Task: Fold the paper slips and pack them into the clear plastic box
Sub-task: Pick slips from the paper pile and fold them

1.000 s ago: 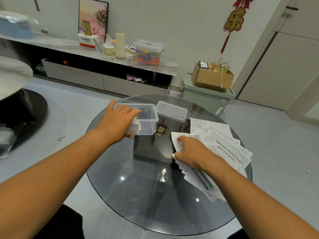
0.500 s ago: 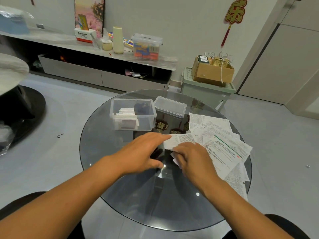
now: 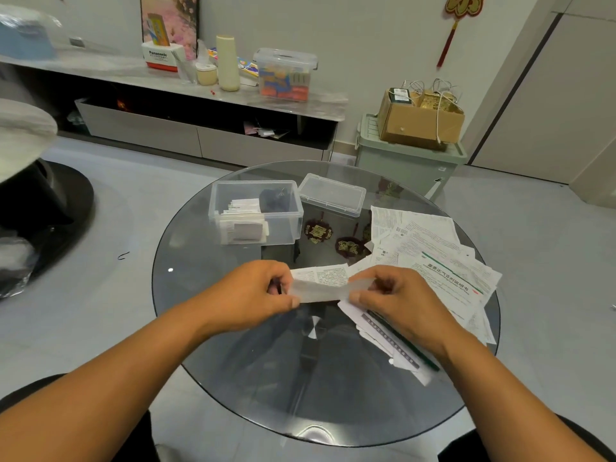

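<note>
Both hands hold one paper slip (image 3: 320, 284) above the round glass counter (image 3: 233, 361); the left hand (image 3: 253, 296) pinches its left end between thumb and curled fingers, the right hand (image 3: 393, 298) pinches its right end the same way; the slip is bent along its length, the near half curling up toward the person, and its far half carries small printed text too fine to read. The clear plastic box (image 3: 256, 211) stands open on the far left part of the counter, with a stack of folded slips (image 3: 243, 225) packed at its near left side and a dark thing inside toward its far right corner; its lid (image 3: 331, 194) lies just beside it to the right. A loose pile of printed sheets (image 3: 440, 258) spreads over the right side of the counter, partly under the right wrist; the top sheet bears a green stripe and a heading in Chinese characters that I cannot make out with certainty. On the long shelf (image 3: 100, 70) against the wall a white and red box (image 3: 162, 56) reads "Panasonic"; a lidded tub (image 3: 285, 75) of coloured items stands farther right; a cardboard carton (image 3: 420, 118) sits on a pale green bin (image 3: 406, 165).
</note>
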Available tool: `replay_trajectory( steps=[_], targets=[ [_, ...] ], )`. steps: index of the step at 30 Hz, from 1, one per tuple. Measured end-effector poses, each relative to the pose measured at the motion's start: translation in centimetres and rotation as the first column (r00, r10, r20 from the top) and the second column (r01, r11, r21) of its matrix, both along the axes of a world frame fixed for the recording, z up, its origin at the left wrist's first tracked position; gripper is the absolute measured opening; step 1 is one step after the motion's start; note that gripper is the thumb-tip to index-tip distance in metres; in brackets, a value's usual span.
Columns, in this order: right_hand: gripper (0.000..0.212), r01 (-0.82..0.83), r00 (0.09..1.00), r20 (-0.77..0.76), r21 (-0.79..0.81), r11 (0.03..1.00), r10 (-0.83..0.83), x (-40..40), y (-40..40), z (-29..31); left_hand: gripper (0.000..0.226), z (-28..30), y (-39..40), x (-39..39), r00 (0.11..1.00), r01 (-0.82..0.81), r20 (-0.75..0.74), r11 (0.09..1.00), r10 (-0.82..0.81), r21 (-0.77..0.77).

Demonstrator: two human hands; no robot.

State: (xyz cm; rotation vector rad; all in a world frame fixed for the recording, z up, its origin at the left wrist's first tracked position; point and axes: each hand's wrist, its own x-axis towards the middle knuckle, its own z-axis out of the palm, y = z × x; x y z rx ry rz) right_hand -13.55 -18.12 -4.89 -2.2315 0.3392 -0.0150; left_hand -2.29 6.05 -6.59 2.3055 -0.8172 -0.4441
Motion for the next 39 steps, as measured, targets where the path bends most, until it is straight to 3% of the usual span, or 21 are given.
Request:
replay_trajectory(
  steps=[3,8,11,15,19,21,23,27,28,30,33,36,39],
  targets=[
    [0.016,0.091,0.995,0.025,0.033,0.995,-0.092,0.8,0.6,-1.0,0.024,0.1,-0.7,-0.3,0.995,-0.098,-0.031,0.994,0.096,-0.045],
    [0.056,0.202,0.979,0.06,-0.18,0.963,-0.194,1.8,2.2,-2.2,0.061,-0.6,-1.6,-0.2,0.978,-0.191,0.078,0.982,0.191,-0.008],
    [0.058,0.21,0.977,0.034,-0.249,0.945,-0.208,1.8,2.8,-1.8,0.07,-0.1,-1.8,-0.2,0.978,-0.173,0.12,0.985,0.169,0.021],
    [0.059,0.161,0.986,-0.022,-0.115,0.98,-0.164,2.1,3.4,-2.3,0.061,0.3,-2.4,-0.3,0.987,-0.13,0.104,0.987,0.12,0.091],
    [0.071,0.133,0.976,0.169,0.05,0.99,-0.14,2.0,4.1,-2.9,0.062,0.3,-2.6,-0.2,0.989,-0.115,0.098,0.991,0.108,0.072],
    [0.057,0.055,0.968,0.24,0.076,0.996,-0.072,1.5,4.6,-2.6,0.066,0.0,-2.5,0.2,0.992,-0.1,0.082,0.994,0.096,0.045],
    [0.025,-0.023,0.958,0.281,-0.103,0.994,0.051,1.1,5.0,-2.4,0.067,-0.3,-2.1,1.0,0.997,-0.082,0.01,0.996,0.082,-0.024],
    [0.043,-0.135,0.95,0.199,-0.43,0.893,0.24,1.2,5.2,-3.0,0.049,-0.1,-1.1,2.4,0.992,-0.094,-0.095,0.989,0.083,-0.114],
    [0.042,-0.165,0.95,0.157,-0.481,0.861,0.269,1.3,5.1,-3.0,0.044,-0.1,-1.0,2.5,0.992,-0.107,-0.082,0.984,0.096,-0.141],
    [0.038,-0.212,0.945,0.106,-0.522,0.826,0.31,1.4,4.8,-3.1,0.035,-0.4,-0.8,2.2,0.99,-0.072,0.11,0.987,0.089,-0.145],
    [0.028,-0.225,0.939,0.15,-0.417,0.881,0.311,0.9,4.8,-2.7,0.03,-1.2,-1.2,1.2,0.905,0.169,0.405,0.984,-0.131,-0.058],
    [0.029,-0.105,0.955,0.244,-0.254,0.961,0.168,0.7,4.4,-2.2,0.037,-1.4,-2.1,-0.4,0.898,0.286,0.353,0.958,-0.264,-0.01],
    [0.029,0.067,0.951,0.309,-0.247,0.967,0.013,0.7,2.8,-1.5,0.045,-2.3,-2.3,-0.9,0.876,0.25,0.383,0.955,-0.292,0.157]
  ],
)
